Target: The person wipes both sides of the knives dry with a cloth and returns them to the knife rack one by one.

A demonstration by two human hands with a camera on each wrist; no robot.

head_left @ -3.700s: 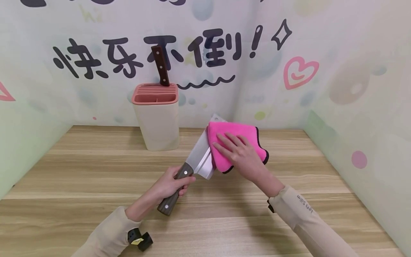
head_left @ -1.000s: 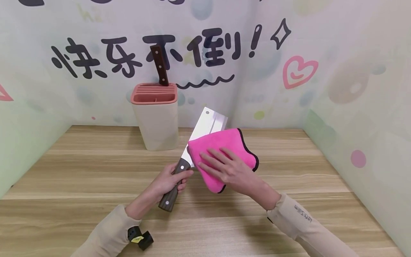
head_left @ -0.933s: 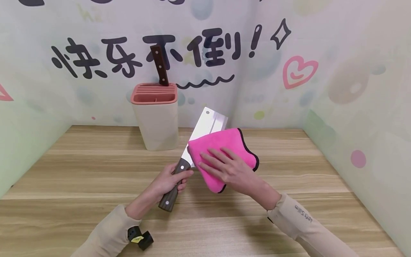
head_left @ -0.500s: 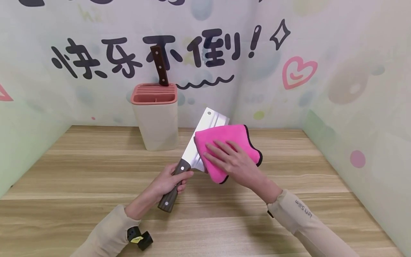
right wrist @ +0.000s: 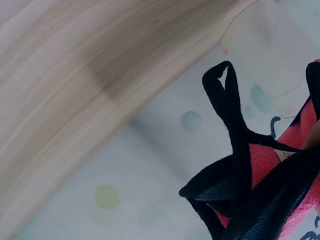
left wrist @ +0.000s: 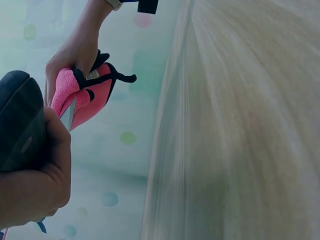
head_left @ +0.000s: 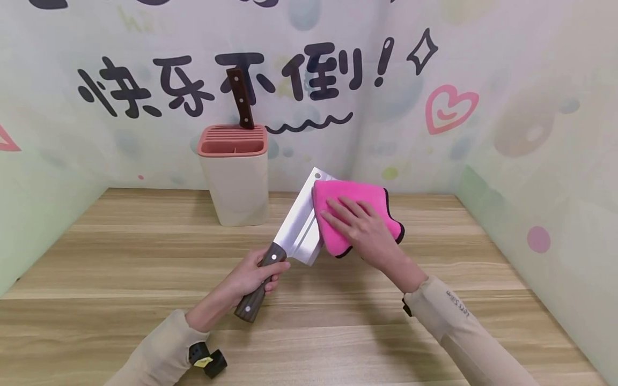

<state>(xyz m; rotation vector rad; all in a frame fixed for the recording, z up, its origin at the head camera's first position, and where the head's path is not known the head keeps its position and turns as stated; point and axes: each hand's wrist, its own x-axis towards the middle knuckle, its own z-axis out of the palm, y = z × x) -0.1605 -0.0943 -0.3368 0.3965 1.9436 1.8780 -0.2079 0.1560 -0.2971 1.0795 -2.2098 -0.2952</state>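
My left hand (head_left: 252, 277) grips the dark wooden handle (head_left: 260, 284) of a cleaver, thumb along its upper side. The cleaver's broad steel blade (head_left: 299, 228) points up and away, held above the table. A folded pink cloth (head_left: 333, 193) with black edging lies over the blade's right side near the far end, hiding part of it. My right hand (head_left: 359, 228) holds the cloth, fingers spread on top and thumb out of sight. The left wrist view shows the cloth (left wrist: 92, 107) folded round the blade's edge. In the right wrist view, a black loop (right wrist: 225, 95) hangs from it.
A cream knife block (head_left: 236, 190) with a pink slotted top stands at the back, left of the blade. One brown-handled knife (head_left: 240, 99) is upright in it. The wooden table (head_left: 145, 257) meets printed walls at the back and sides.
Over the last second my right hand and the cloth have slid along the blade from near the handle toward the far end. The cleaver has tilted slightly; my left hand keeps its grip.
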